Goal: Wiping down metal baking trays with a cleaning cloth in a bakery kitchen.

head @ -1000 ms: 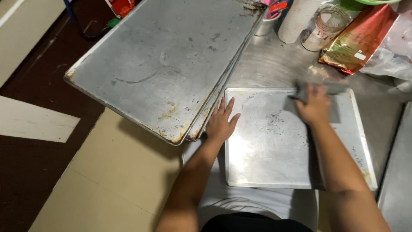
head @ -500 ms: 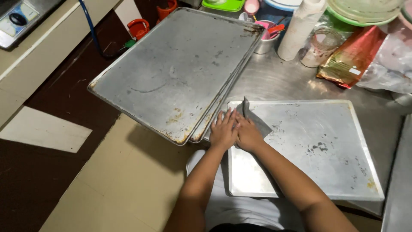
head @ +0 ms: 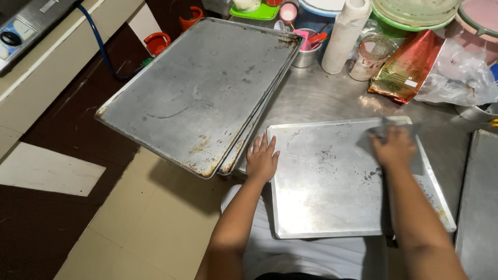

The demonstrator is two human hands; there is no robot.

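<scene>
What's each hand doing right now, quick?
Left hand: open, flat on the left edge of the baking tray, holding nothing.
Right hand: pressed on a grey cloth on the tray.

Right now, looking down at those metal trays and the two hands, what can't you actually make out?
- Cloth, head view: mostly covered by the right hand and blurred by motion, so its kind is unclear.
- Lower trays in the stack: hidden under the top tray; count uncertain.
- Tray at right: cut off by the picture's edge.
- Left edge of the flat tray: partly covered by the left hand.
</scene>
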